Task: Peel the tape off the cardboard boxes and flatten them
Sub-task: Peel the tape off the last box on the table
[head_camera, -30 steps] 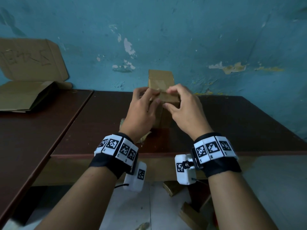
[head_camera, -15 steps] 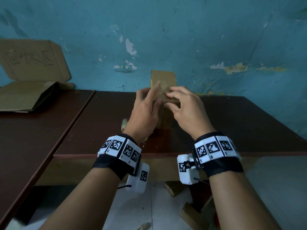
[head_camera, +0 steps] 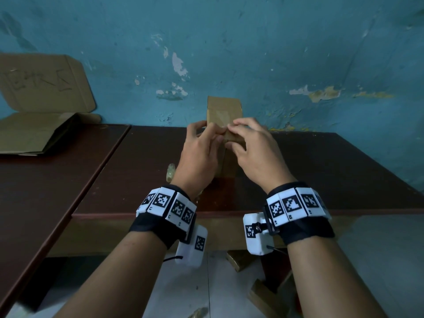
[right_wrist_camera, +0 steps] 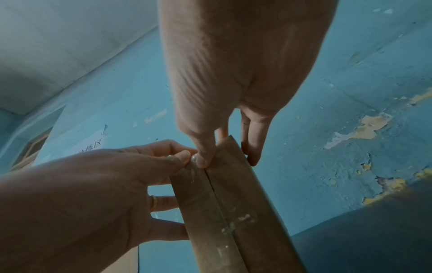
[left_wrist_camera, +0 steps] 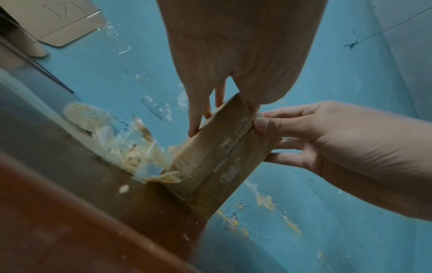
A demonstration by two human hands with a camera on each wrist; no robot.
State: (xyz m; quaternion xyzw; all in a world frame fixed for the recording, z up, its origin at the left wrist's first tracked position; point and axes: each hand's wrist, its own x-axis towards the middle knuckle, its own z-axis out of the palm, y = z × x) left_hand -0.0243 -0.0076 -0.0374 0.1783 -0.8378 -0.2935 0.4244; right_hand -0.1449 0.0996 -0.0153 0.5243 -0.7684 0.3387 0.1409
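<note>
1. The box (head_camera: 224, 115) is brown matt cardboard, with glossy clear tape (right_wrist_camera: 192, 170) along its seam
2. The surface (head_camera: 321, 171) is dark reddish-brown wood with a smooth, slightly shiny finish
3. Crumpled clear tape scraps (left_wrist_camera: 131, 147) by the box look glossy
4. The flattened cardboard (head_camera: 34, 131) at the surface's far left corner is matt
5. The wall (head_camera: 275, 53) has flaking blue paint

My dark brown tabletop (head_camera: 321, 171) carries the upright cardboard box (head_camera: 223, 111) and crumpled peeled tape (left_wrist_camera: 131, 147) just beside it.
</note>
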